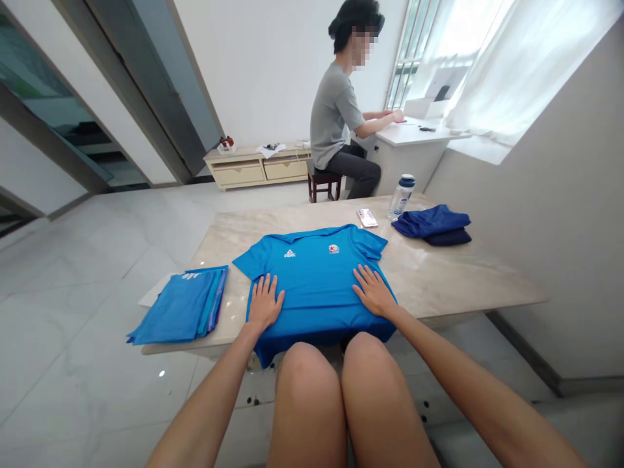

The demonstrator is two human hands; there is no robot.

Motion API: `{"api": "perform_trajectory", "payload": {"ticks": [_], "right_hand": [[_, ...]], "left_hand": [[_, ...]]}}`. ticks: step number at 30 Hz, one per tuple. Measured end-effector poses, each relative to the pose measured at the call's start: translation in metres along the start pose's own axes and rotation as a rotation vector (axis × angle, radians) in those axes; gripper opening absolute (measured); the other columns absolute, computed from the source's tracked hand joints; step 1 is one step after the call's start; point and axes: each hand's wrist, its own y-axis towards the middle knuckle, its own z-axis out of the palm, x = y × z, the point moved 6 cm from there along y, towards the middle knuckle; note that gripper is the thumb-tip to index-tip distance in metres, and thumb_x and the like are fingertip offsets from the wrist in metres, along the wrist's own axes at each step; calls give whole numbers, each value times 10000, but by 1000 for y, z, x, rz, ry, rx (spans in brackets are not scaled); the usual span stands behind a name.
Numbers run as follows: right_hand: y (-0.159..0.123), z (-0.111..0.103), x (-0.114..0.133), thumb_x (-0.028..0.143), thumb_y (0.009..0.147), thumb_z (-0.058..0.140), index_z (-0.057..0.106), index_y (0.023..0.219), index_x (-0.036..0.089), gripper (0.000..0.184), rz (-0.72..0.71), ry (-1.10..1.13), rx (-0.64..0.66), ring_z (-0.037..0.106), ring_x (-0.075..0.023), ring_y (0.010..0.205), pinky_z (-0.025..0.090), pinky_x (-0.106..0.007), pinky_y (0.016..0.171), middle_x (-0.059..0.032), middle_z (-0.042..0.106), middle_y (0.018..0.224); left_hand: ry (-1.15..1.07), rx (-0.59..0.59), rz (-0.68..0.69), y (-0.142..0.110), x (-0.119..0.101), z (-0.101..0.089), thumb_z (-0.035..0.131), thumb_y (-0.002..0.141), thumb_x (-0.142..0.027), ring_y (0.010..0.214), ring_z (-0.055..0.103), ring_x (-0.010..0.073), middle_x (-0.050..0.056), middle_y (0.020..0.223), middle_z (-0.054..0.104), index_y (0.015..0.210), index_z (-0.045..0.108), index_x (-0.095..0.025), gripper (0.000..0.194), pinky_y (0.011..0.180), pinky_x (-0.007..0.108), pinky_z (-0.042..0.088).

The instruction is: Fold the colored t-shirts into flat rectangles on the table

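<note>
Head view: resting left hand (264, 305) and right hand (375, 294) palm-down, fingers spread, on left and right sides of blue shirt (312, 279), lying front-up and hanging over near edge of table (468, 279), right of folded stack (173, 309). Apparently smoothing fabric; probably calling next for pinching an edge without rumpling the rest.

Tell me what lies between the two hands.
In the head view, only the blue shirt lies between the left hand and right hand, a crease running across it.
</note>
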Motion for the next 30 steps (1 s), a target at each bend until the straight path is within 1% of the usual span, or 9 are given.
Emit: {"api": "perform_trajectory", "payload": {"ticks": [4, 8, 10, 13, 15, 17, 21, 25, 30], "right_hand": [[-27, 0, 6, 538, 1157, 280, 380, 1773, 204, 708, 2, -5, 18, 214, -329, 1732, 216, -587, 1390, -116, 265, 1855], [-51, -10, 12, 559, 1151, 324, 388, 1769, 205, 715, -12, -4, 70, 246, -359, 1720, 254, -597, 1371, -130, 296, 1849], [-56, -21, 14, 555, 1134, 398, 466, 1727, 189, 700, -35, -23, 91, 375, -400, 1654, 338, -599, 1323, -175, 403, 1796], [-46, -42, 17, 423, 1123, 448, 669, 1537, 152, 541, -84, -52, 110, 618, -407, 1408, 482, -562, 1184, -233, 644, 1552], [-26, -53, 19, 340, 1126, 423, 701, 1477, 146, 487, -103, -39, 82, 660, -383, 1333, 515, -529, 1143, -228, 693, 1464], [5, -55, 20, 333, 1136, 409, 657, 1533, 144, 505, -116, 0, 42, 624, -371, 1414, 497, -515, 1191, -218, 655, 1542], [78, -30, 22, 430, 1160, 367, 583, 1627, 149, 586, -157, 67, 24, 486, -342, 1599, 403, -511, 1315, -186, 505, 1727], [141, 0, 17, 497, 1159, 344, 512, 1692, 137, 665, -182, 64, 19, 381, -355, 1668, 317, -544, 1367, -186, 388, 1798], [201, 6, -7, 603, 1155, 301, 394, 1759, 156, 757, -96, 34, -27, 270, -379, 1711, 239, -591, 1386, -159, 287, 1846]], "left_hand": [[44, 33, 1, -29, -4, -1, 348, 1122, -542, 1713, 276, 399, 165, 1842, 304, 1754, 407, -169, 736, 1379, 594, 248], [90, 103, 15, -54, -9, -12, 369, 1114, -564, 1702, 285, 441, 205, 1833, 299, 1749, 411, -151, 759, 1339, 625, 309], [108, 143, 37, -59, -11, -21, 387, 1105, -593, 1660, 369, 462, 231, 1791, 390, 1710, 480, -153, 754, 1297, 649, 359], [104, 163, 86, -49, -12, -37, 344, 1126, -570, 1483, 590, 442, 247, 1608, 623, 1561, 639, -141, 679, 1225, 628, 447], [61, 120, 128, -30, -13, -43, 304, 1147, -509, 1425, 642, 387, 227, 1539, 680, 1524, 655, -135, 637, 1220, 570, 477], [7, 83, 188, -3, -16, -40, 308, 1155, -460, 1502, 594, 337, 199, 1602, 643, 1569, 612, -141, 605, 1272, 518, 453], [-49, 95, 310, 60, -23, -12, 318, 1163, -439, 1663, 415, 282, 128, 1758, 490, 1664, 521, -180, 600, 1386, 514, 312], [-43, 121, 255, 122, -15, 13, 294, 1166, -474, 1716, 302, 290, 148, 1818, 373, 1701, 476, -142, 656, 1421, 529, 202], [-22, 88, 184, 188, 2, 16, 299, 1159, -536, 1734, 244, 306, 108, 1856, 292, 1762, 383, -212, 689, 1414, 570, 175]]}}
